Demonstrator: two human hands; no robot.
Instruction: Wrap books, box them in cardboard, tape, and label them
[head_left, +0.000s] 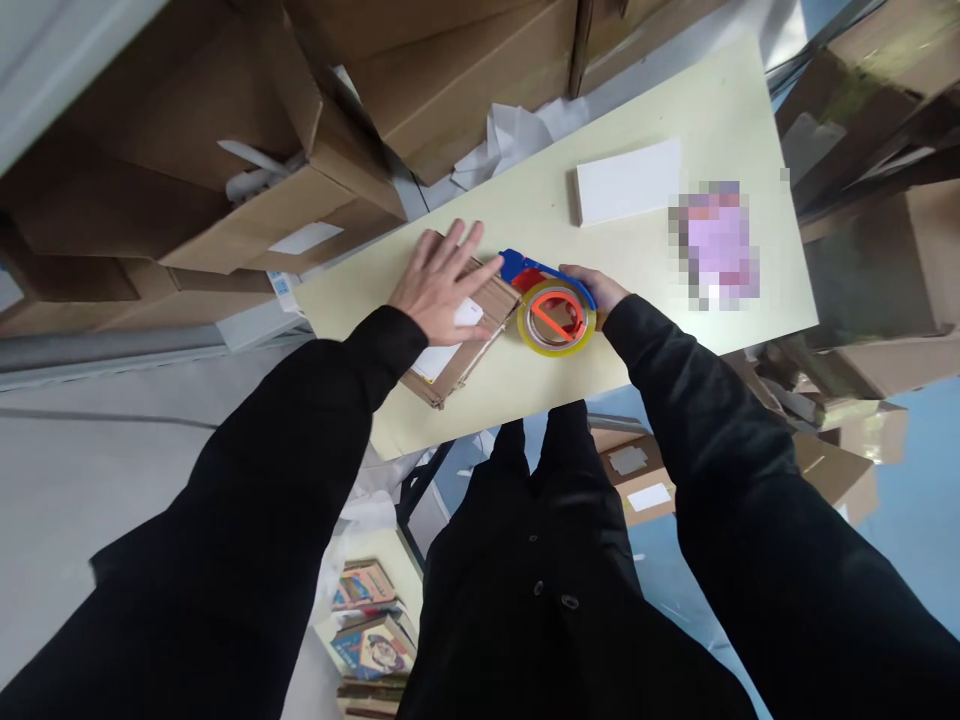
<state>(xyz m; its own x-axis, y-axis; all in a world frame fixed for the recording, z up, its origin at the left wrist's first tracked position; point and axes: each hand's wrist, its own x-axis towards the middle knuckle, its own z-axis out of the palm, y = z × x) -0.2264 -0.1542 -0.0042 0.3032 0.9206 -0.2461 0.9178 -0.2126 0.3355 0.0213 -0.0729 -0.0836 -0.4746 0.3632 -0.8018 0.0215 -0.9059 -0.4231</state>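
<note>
My left hand [444,285] lies flat with spread fingers on a flat brown cardboard parcel [457,372]. A white label [435,362] shows on the parcel, partly under the palm. In my right hand [598,288] is a tape dispenser [559,312] with a blue frame, an orange hub and a thick roll of yellowish clear tape. Its blue head [517,264] is at the parcel's right edge; whether it touches the cardboard I cannot tell. My right fingers are partly hidden behind the dispenser.
On the pale table [645,355] lie a white stack [630,182] and a blurred pinkish item [718,245]. Large open cartons [352,190] line the far side. More boxes [892,280] stand at the right. Several illustrated books or boxes [373,648] sit on a lower surface.
</note>
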